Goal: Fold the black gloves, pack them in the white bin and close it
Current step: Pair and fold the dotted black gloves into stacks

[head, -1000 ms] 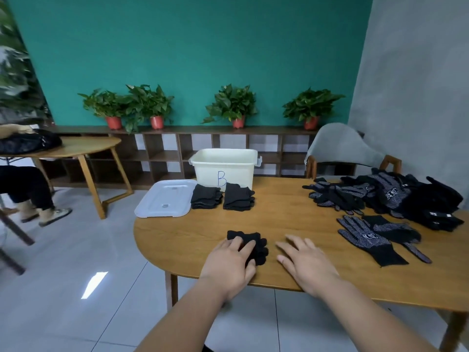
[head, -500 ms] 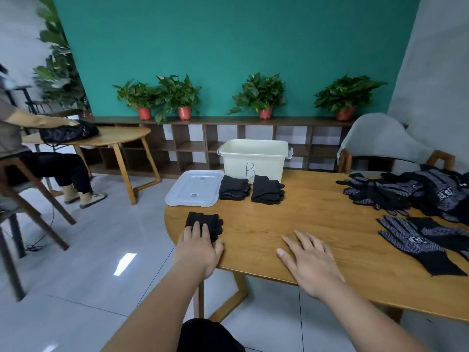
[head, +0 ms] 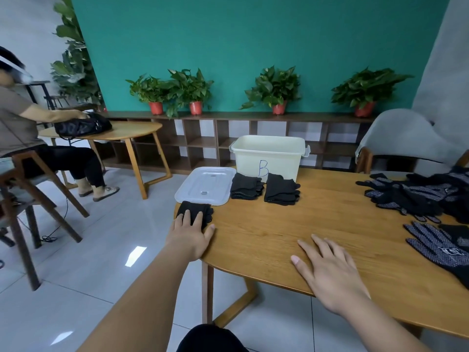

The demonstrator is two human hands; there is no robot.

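Pressing down with the left hand (head: 190,235), fingers straight and nothing pinched, on a folded glove (head: 206,212) right at the table (head: 317,224) edge. Resting the right hand (head: 330,270) open and empty on bare wood, well off to the right of that press. Just beyond the left hand: the lid (head: 205,185), seemingly touching the glove's far end. Farther beyond and to the right: two folded stacks (head: 246,186) in front of the open bin (head: 269,156). Far right of both hands: loose gloves (head: 416,196) not yet folded. Could tip the glove off the edge just left of the palm with any sideways push, or knock the lid floorward. Could also spring the fold open, with no real hold on it.
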